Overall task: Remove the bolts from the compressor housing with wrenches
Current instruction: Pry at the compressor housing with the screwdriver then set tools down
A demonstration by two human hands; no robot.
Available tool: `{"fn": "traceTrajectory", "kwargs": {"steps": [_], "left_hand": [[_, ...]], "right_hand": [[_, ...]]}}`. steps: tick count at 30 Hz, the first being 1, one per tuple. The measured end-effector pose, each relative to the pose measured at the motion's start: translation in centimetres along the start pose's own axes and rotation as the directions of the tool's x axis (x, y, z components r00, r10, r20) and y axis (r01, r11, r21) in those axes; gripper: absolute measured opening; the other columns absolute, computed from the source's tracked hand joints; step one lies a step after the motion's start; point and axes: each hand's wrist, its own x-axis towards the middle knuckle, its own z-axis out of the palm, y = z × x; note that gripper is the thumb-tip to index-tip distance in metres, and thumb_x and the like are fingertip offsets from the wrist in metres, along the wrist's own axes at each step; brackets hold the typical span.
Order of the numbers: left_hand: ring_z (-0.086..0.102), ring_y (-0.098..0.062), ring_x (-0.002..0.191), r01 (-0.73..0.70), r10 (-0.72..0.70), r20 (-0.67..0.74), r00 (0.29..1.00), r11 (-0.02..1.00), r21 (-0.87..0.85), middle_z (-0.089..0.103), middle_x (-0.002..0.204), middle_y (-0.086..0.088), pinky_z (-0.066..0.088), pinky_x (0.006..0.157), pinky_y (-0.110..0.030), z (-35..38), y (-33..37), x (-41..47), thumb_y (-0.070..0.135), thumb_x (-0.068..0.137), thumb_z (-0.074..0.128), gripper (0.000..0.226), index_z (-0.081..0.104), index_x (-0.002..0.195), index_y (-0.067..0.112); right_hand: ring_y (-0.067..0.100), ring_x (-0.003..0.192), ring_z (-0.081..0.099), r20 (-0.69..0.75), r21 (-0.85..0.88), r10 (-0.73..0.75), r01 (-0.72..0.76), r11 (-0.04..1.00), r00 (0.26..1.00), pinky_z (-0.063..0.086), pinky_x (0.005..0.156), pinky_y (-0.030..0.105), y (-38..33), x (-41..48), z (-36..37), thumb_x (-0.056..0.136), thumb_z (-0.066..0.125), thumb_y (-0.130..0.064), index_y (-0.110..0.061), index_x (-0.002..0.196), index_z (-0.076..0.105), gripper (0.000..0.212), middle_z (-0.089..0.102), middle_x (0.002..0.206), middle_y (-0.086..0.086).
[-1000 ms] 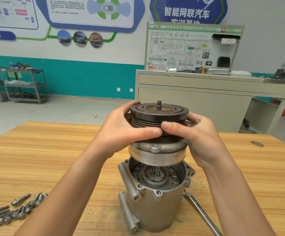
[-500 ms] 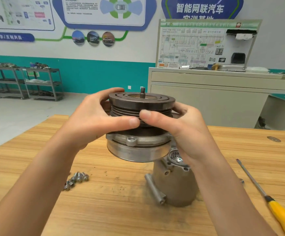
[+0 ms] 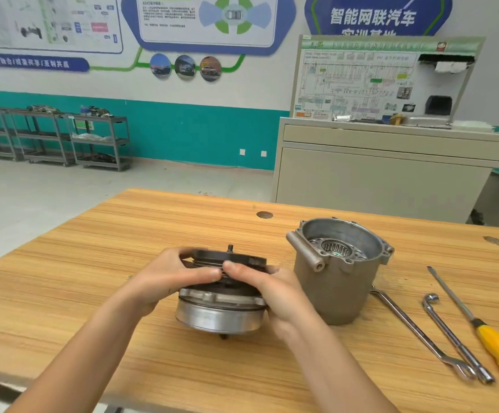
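Head view: the compressor housing (image 3: 337, 281) stands upright with its open end up on the wooden table (image 3: 93, 263); no bolts are visible in its rim lugs. The pulley cover (image 3: 221, 308) is just to the left of the housing and separate from it, held low over the table. Whether its bottom stub touches the wood cannot be determined. The left hand (image 3: 165, 278) and right hand (image 3: 272, 287) grip the dark grooved pulley from opposite sides. The fingers curl round its rim, the thumbs meet at the near edge and the wrists are low. The part is judged to be solid metal: heavy, rigid and smooth on the bright lower skirt. Hold it at the grooves or under the flange, using both hands. A wrench (image 3: 415, 329), a second wrench (image 3: 452, 338) and a screwdriver (image 3: 495, 344) lie to the right of the housing.
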Motion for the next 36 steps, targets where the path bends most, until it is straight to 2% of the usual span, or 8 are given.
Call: {"fn": "traceTrajectory", "kwargs": {"steps": [6,11,15,19,23,29,33,36], "left_hand": [[0.06,0.017,0.062,0.117,-0.121,0.073,0.99,0.991,0.066,0.064,0.064,0.033,0.043,0.049,-0.009,-0.4,0.0,1.7,0.067,0.052,0.076,0.052,0.056,0.085,0.032],[0.066,0.0,0.077,0.189,-0.209,0.124,0.97,0.969,0.161,0.07,0.083,0.013,0.05,0.061,-0.014,-1.5,0.4,3.2,0.085,0.02,0.069,0.093,0.053,0.091,0.028],[0.066,-0.024,0.098,0.229,-0.252,0.148,0.956,0.961,0.157,0.066,0.109,-0.007,0.055,0.085,-0.038,-2.0,0.6,4.4,0.082,0.013,0.073,0.117,0.056,0.11,0.019],[0.067,-0.017,0.091,0.239,-0.289,0.163,0.943,0.932,0.272,0.065,0.103,0.0,0.055,0.068,-0.025,-2.6,0.9,5.4,0.087,0.01,0.068,0.106,0.055,0.098,0.027],[0.063,-0.013,0.091,0.266,-0.317,0.129,0.939,0.913,0.308,0.062,0.1,0.003,0.053,0.064,-0.024,-3.2,0.9,6.1,0.086,0.025,0.068,0.093,0.057,0.096,0.027],[0.068,-0.017,0.075,0.239,-0.254,0.032,0.967,0.94,0.245,0.072,0.091,-0.006,0.056,0.071,-0.031,-2.9,0.9,8.2,0.061,0.054,0.066,0.064,0.066,0.097,0.015],[0.069,-0.02,0.072,0.278,-0.292,0.058,0.955,0.944,0.179,0.073,0.085,-0.009,0.055,0.075,-0.035,-3.1,0.5,9.6,0.056,0.055,0.07,0.072,0.068,0.104,0.004],[0.069,-0.026,0.088,0.315,-0.327,0.08,0.942,0.94,0.134,0.072,0.097,-0.014,0.055,0.077,-0.036,-3.1,0.3,10.7,0.055,0.055,0.071,0.077,0.065,0.109,0.0]], "right_hand": [[0.021,0.093,0.066,-0.018,-0.072,0.093,-0.095,0.993,0.995,0.051,0.089,0.04,0.2,2.2,-0.5,0.022,0.087,-0.051,-0.006,0.099,0.068,0.091,0.071,0.095,0.006],[0.019,0.084,0.064,-0.033,-0.11,0.161,-0.163,0.98,0.986,0.055,0.063,0.03,-0.6,4.0,-0.7,0.051,0.084,-0.048,-0.013,0.098,0.055,0.064,0.065,0.096,0.005],[0.024,0.093,0.064,-0.028,-0.155,0.207,-0.209,0.966,0.978,0.053,0.084,0.041,-1.0,5.3,-0.6,0.061,0.078,-0.051,-0.014,0.112,0.059,0.066,0.065,0.105,0.007],[0.022,0.105,0.056,-0.054,-0.338,0.202,-0.208,0.918,0.978,0.047,0.086,0.034,-1.4,5.1,-0.5,0.067,0.064,-0.065,-0.018,0.13,0.047,0.08,0.056,0.124,0.005],[0.025,0.135,0.027,-0.094,-0.573,-0.044,-0.018,0.819,0.995,0.031,0.103,0.039,-2.0,5.7,0.5,0.085,0.052,-0.053,-0.017,0.147,0.015,0.081,0.018,0.152,0.002],[0.009,0.074,0.051,-0.061,-0.526,-0.058,0.017,0.85,0.996,0.041,0.061,0.024,-3.7,7.1,1.1,0.092,0.05,-0.024,-0.018,0.105,0.06,0.017,0.058,0.098,0.001],[0.019,0.083,0.056,-0.113,-0.522,-0.025,-0.038,0.852,0.993,0.039,0.068,0.03,-3.5,8.7,1.0,0.092,0.047,-0.025,-0.008,0.105,0.062,0.027,0.063,0.102,0.008],[0.019,0.073,0.046,-0.154,-0.582,-0.031,-0.065,0.811,0.988,0.034,0.059,0.028,-3.3,9.5,1.1,0.093,0.036,-0.027,-0.011,0.092,0.052,0.023,0.052,0.081,0.005]]}}
